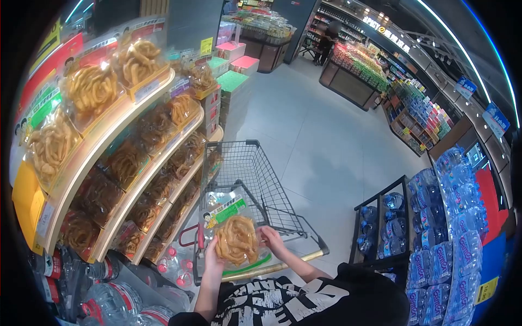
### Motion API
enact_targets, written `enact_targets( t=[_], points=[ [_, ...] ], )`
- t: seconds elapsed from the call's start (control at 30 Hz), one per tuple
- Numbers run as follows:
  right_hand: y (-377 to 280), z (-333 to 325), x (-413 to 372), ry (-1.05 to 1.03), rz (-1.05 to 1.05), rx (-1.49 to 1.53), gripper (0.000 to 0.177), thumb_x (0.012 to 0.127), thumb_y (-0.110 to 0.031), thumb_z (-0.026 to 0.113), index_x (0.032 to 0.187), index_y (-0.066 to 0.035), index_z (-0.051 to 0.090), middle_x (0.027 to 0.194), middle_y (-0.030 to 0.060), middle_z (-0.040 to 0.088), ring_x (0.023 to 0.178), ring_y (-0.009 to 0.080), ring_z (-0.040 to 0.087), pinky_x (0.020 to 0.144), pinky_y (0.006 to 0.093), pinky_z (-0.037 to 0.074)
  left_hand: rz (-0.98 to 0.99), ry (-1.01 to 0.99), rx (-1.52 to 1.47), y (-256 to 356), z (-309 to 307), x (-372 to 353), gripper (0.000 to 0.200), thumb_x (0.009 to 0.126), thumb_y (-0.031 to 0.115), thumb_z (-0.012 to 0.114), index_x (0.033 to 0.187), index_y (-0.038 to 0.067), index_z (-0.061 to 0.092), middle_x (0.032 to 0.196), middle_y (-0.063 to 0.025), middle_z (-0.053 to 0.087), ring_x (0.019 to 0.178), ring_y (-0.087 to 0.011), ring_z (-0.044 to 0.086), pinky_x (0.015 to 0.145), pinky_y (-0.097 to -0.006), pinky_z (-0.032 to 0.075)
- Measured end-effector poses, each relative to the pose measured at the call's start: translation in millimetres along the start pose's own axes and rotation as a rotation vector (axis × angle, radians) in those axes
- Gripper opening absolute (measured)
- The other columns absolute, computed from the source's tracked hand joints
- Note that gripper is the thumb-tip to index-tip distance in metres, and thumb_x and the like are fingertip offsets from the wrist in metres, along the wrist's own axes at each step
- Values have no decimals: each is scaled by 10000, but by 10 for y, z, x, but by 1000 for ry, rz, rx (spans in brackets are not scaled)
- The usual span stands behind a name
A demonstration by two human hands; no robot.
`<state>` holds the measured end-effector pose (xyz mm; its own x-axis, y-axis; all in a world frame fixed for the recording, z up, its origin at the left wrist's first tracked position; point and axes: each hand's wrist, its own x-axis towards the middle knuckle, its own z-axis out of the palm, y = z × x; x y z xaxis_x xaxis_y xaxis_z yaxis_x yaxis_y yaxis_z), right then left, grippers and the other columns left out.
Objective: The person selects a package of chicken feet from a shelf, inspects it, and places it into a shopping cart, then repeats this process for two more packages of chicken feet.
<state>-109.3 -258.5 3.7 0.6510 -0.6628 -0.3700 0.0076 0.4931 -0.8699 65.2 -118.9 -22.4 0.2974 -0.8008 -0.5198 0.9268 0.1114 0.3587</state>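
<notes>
A clear bag of twisted golden-brown snacks (237, 240) with a green and white label is held in front of the body, over the handle end of a wire shopping cart (255, 168). My left hand (213, 258) grips the bag's left edge. On the opposite edge, my right hand (272, 240) has its fingers bent against the bag. The cart's basket shows bare wire mesh. Similar snack bags (93, 92) fill the curved wooden shelves (122, 117) on the left.
Large water bottles (111, 301) stand at the lower left. Packs of bottled water (462, 217) and a black rack (380, 223) are on the right. A tiled aisle (304, 130) runs ahead to produce stands (353, 70), with a person (328, 43) far back.
</notes>
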Motion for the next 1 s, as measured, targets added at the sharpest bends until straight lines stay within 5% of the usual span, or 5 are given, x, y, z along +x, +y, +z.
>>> enact_targets(
  t=[0.33,0.47,0.6,0.77,1.0],
  points=[
    [-471,-685,-108,-215,-96,286,370,967,-310,409,1208,-37,474,1108,64,539,937,130,554,833,277,437,-301,-9,-73,-866,759,222,391,903,329,516,1207,82,528,1217,-91,570,1102,-271,547,952,-444,411],
    [-699,-828,-214,-469,-98,170,427,965,-316,400,1211,30,443,1062,103,557,906,134,552,815,292,439,-696,-533,-672,-1303,407,469,332,909,311,511,1081,29,545,875,-74,591,802,-144,580,733,-248,476],
    [-419,-1081,-93,-238,-145,-8,324,957,-246,446,1149,-1,539,964,58,594,829,88,552,748,241,446,-749,-462,-818,-1299,810,227,347,909,259,504,1046,-59,486,689,0,443,592,-94,448,591,-192,408],
    [43,-1138,-149,189,-250,-489,238,950,-197,470,1000,-9,607,789,22,611,713,83,554,676,227,456,-883,-830,-580,-1078,749,543,338,907,302,476,954,-32,459,653,0,418,558,-106,428,513,-207,393],
    [169,-749,-41,317,-293,-349,229,956,-196,452,972,-17,594,800,29,614,703,85,561,634,218,453,-887,-814,-440,-658,479,717,290,908,302,469,979,21,455,644,1,422,550,-106,430,494,-230,381]
  ],
)
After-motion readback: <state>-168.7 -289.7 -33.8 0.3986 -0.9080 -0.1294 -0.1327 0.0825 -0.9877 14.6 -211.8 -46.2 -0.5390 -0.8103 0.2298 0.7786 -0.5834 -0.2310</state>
